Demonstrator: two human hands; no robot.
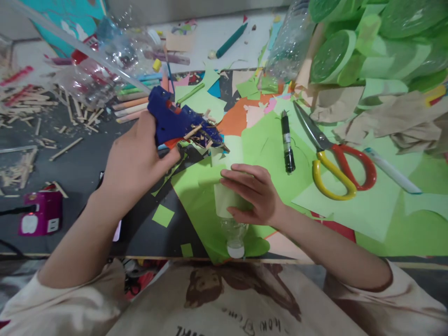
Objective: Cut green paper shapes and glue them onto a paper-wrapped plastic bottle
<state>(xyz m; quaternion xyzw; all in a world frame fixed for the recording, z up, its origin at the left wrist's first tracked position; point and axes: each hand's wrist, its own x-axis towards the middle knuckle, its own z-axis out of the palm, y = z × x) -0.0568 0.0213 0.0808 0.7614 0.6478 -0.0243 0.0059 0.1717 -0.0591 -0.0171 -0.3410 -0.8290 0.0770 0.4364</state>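
Observation:
My left hand point(136, 149) is wrapped round a blue hot glue gun point(168, 116). Small wood slivers cling about its front end, which points right, over the paper-covered bottle. A clear plastic bottle point(234, 228) with a white cap lies with its cap towards me, its body wrapped in pale green paper point(224, 205). My right hand point(254, 193) rests on the bottle's right side, fingers stretched out across the wrap. Under the bottle is a bright green paper sheet point(192, 186). The far end of the bottle is partly hidden behind the glue gun's tip.
Scissors point(320, 140) with red and yellow handles and a black marker point(287, 144) lie to the right. Green-wrapped bottles point(395, 56) stand at back right. Matchstick-like wood pieces point(24, 170), a purple power block point(40, 212) and clear bottles point(87, 79) are at left.

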